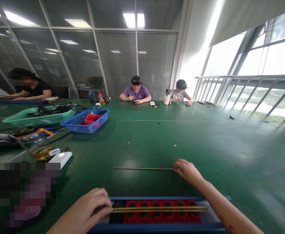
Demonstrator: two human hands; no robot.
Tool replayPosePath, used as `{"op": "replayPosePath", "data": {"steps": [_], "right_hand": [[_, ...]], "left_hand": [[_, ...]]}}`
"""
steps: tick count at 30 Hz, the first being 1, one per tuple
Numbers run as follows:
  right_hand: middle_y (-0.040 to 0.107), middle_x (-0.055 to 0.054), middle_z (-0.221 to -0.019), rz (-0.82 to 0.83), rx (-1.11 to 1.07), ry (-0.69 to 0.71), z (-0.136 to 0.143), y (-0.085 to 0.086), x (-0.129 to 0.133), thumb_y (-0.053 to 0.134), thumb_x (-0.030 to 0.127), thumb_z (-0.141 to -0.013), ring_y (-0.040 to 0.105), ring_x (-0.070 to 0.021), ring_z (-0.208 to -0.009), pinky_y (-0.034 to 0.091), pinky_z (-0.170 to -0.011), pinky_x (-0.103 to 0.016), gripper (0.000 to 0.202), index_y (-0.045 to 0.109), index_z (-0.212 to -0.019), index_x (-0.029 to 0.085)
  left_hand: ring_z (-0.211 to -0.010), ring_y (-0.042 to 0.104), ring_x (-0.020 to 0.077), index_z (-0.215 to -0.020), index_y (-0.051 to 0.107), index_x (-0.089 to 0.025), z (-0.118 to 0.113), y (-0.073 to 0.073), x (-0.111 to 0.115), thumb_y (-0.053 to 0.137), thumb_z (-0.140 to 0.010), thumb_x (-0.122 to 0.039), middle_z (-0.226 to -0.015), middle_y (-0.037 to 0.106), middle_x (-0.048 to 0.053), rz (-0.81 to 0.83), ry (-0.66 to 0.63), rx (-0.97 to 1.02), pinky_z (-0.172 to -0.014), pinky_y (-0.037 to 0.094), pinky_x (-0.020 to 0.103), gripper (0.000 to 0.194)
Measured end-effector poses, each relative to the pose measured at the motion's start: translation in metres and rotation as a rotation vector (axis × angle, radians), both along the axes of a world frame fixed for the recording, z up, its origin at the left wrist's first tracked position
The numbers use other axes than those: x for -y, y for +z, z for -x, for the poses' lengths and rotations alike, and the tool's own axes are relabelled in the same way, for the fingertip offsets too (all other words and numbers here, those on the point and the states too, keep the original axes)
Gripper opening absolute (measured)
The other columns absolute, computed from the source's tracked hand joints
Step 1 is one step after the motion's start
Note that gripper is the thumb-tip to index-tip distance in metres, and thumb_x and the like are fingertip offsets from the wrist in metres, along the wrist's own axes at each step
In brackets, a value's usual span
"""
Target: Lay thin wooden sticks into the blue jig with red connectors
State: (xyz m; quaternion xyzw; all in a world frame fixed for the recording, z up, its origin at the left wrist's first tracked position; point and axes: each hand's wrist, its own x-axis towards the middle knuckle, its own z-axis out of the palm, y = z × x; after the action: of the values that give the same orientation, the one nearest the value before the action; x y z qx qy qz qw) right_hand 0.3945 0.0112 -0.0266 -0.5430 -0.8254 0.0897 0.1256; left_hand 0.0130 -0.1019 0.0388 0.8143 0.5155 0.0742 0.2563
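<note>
My left hand (91, 206) is closed, fingertips pinching the left ends of thin brass-coloured rods (166, 209). These rods stretch sideways over a long blue tray (171, 226), in which a row of red holders (150, 218) with black parts inside is seated. Farther out on the table, a single similar rod (142, 168) lies crosswise. At its right end my right hand (187, 172) has its thumb and fingers closed on it. The right forearm passes over the tray's right end and hides part of it.
On the green table (205, 139) stand a blue basket (86, 129) with a red box inside and a green basket (35, 121) holding black cables. At left are a white device (63, 159) and tape rolls (42, 152). Several people sit along the far side.
</note>
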Motion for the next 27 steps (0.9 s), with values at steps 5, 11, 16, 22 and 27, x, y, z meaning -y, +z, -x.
{"op": "replayPosePath", "data": {"steps": [5, 11, 16, 22, 27], "right_hand": [[0.058, -0.003, -0.089, -0.026, -0.029, -0.008, 0.001, -0.003, 0.005, 0.041, 0.025, -0.082, 0.052, -0.0169, -0.087, 0.040, -0.077, -0.027, 0.019, 0.060, -0.085, 0.023], [0.057, -0.004, -0.092, 0.019, -0.090, -0.021, -0.001, -0.006, 0.007, 0.043, 0.025, -0.080, 0.051, -0.0187, -0.090, 0.041, -0.078, -0.030, 0.018, 0.059, -0.088, 0.024], [0.061, -0.006, -0.092, 0.061, -0.251, -0.032, -0.005, -0.010, 0.001, 0.036, 0.027, -0.083, 0.054, -0.0192, -0.088, 0.041, -0.079, -0.030, 0.027, 0.059, -0.094, 0.020], [0.064, -0.005, -0.086, 0.118, -0.385, -0.086, -0.003, -0.006, 0.001, 0.034, 0.040, -0.085, 0.057, -0.0185, -0.081, 0.043, -0.074, -0.030, 0.034, 0.060, -0.093, 0.020], [0.061, -0.004, -0.090, 0.072, -0.223, -0.033, 0.001, -0.002, 0.006, 0.051, 0.040, -0.076, 0.054, -0.0187, -0.086, 0.041, -0.076, -0.029, 0.027, 0.063, -0.093, 0.023]], "left_hand": [[-0.075, 0.054, 0.0117, -0.071, 0.064, -0.023, -0.002, 0.010, -0.006, 0.044, -0.083, -0.039, -0.077, 0.059, -0.001, -0.045, -0.060, -0.014, -0.066, 0.039, 0.017, 0.028], [-0.083, 0.057, 0.0136, -0.089, 0.065, -0.034, 0.017, 0.020, -0.008, 0.048, -0.081, -0.039, -0.087, 0.064, -0.004, -0.351, -0.063, -0.026, -0.072, 0.043, 0.017, 0.020], [-0.085, 0.058, 0.0155, -0.088, 0.066, -0.031, 0.036, 0.025, -0.024, 0.047, -0.080, -0.044, -0.092, 0.064, -0.002, -0.563, 0.044, -0.080, -0.077, 0.043, 0.020, 0.024], [-0.077, 0.057, 0.0129, -0.083, 0.065, -0.025, 0.022, 0.005, -0.063, 0.040, -0.085, -0.036, -0.083, 0.061, -0.001, -0.366, -0.003, -0.137, -0.070, 0.040, 0.019, 0.027], [-0.070, 0.056, 0.0123, -0.075, 0.063, -0.021, 0.006, -0.024, -0.090, 0.043, -0.083, -0.034, -0.077, 0.059, 0.000, -0.245, 0.017, -0.115, -0.066, 0.038, 0.020, 0.026]]}}
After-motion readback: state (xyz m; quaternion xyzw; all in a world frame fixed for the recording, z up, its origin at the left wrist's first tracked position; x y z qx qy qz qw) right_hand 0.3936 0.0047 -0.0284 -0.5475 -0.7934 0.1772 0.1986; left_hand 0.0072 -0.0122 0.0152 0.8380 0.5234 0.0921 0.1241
